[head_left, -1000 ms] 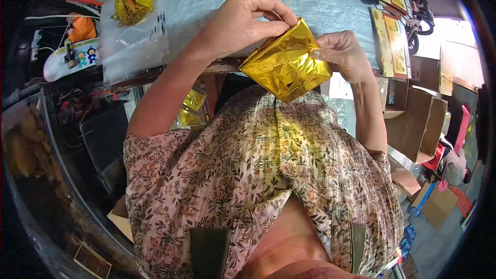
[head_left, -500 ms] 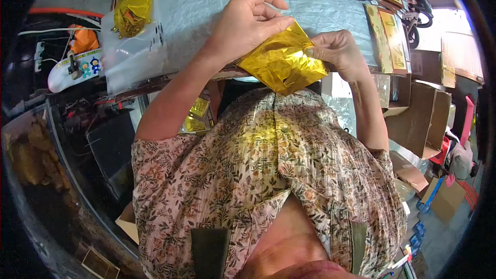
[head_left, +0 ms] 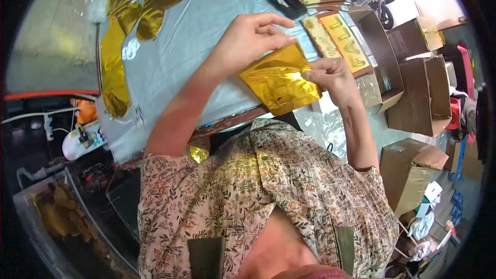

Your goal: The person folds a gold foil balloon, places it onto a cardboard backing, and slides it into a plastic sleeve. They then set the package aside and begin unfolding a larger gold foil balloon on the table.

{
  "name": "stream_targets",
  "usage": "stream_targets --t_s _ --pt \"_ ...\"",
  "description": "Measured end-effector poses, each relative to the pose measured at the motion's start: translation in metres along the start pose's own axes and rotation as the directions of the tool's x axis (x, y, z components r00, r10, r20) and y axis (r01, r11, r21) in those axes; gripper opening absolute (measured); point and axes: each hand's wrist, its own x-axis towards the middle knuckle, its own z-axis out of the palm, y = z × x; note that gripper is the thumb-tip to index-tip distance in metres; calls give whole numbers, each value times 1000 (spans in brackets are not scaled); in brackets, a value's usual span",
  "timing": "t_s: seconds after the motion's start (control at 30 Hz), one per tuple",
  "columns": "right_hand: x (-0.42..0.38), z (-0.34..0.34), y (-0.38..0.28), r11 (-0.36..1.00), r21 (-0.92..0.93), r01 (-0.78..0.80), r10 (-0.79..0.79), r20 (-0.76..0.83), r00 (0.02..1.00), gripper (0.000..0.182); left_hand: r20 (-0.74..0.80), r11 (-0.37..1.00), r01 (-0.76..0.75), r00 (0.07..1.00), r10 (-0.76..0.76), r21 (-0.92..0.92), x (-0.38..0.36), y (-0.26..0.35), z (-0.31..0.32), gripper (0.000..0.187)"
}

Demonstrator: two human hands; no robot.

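Head view: both hands point(head_left: 248, 39) point(head_left: 330, 75) pinch gold foil sheet point(head_left: 279, 80)

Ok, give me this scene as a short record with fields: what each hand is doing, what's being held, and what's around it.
left hand: left hand pinches the upper edge of the gold foil sheet
right hand: right hand pinches the sheet's right corner
held item: folded, crinkled, shiny gold, held over the near table edge
surface: table with grey cover
far left of table: loose gold foil strips
far right of table: gold printed cards, black object
right of table: open cardboard boxes
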Motion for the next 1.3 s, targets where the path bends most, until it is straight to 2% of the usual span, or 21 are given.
stream_targets --t_s 0.07,0.1,0.17,0.2,0.23,0.3,0.33,0.47,0.67,0.73,0.87,0.9,0.93,0.97,1.0,1.03,1.07,1.13,1.17,1.27,1.3 --pt "-12 -22 0 1000 23 -4 6 -99 995 16 -81 958 -250 961 263 139 50 -25 7 27" --pt "-17 -33 2 999 51 6 2 -143 990 16 -111 857 -305 918 381 415 70 -30 10 28" --pt "-24 -58 15 989 144 27 4 -215 977 16 50 548 -361 864 501 754 108 -38 18 31" --pt "-28 -69 18 985 171 32 10 -241 971 16 18 425 -304 831 556 853 125 -49 30 28" --pt "-31 -77 22 977 208 56 -1 -256 967 15 17 423 -302 830 558 854 137 -53 38 28" --pt "-39 -90 22 966 246 81 -14 -264 964 14 81 152 -203 816 572 967 157 -64 50 21" --pt "-43 -96 22 953 284 104 -23 -276 961 14 88 120 -192 810 580 974 164 -70 55 16" --pt "-51 -115 35 927 342 155 -52 -292 955 11 114 99 -203 821 559 974 171 -76 60 14" --pt "-48 -125 45 894 404 193 -72 -297 952 13 34 267 -180 879 476 947 168 -45 61 20" --pt "-46 -126 48 887 411 210 -87 -297 951 14 0 407 -90 977 214 909 171 -28 60 23" --pt "-48 -116 36 843 466 267 -128 -307 943 17 -11 338 -81 966 260 938 183 -17 52 22" --pt "-49 -115 34 847 462 265 -130 -303 944 17 61 230 -203 861 504 952 186 -12 46 27" --pt "-50 -117 32 821 493 289 -188 -245 951 18 138 96 -286 696 704 953 183 -4 41 36" --pt "-50 -115 30 792 528 306 -246 -184 952 18 110 250 -356 743 660 901 131 63 46 26" --pt "-50 -102 22 805 495 328 -223 -260 939 19 64 171 -379 534 843 909 142 58 33 19" --pt "-49 -92 16 811 497 309 -213 -241 947 19 25 86 -373 283 959 924 135 67 24 13" --pt "-46 -82 11 820 487 302 -198 -253 947 18 -49 146 -348 273 961 926 122 71 12 13" --pt "-41 -52 -6 850 460 259 -130 -293 947 19 -272 449 -419 417 867 789 71 88 -17 16" --pt "-38 -43 -9 854 460 242 -128 -266 955 19 -336 565 -336 542 770 754 39 89 -33 19" --pt "-15 -15 -12 903 421 91 -114 29 993 10 -316 535 -177 642 699 826 -26 38 -105 20" --pt "-13 10 -25 910 410 67 -88 32 996 9 -364 579 -78 707 606 812 -47 14 -126 21"
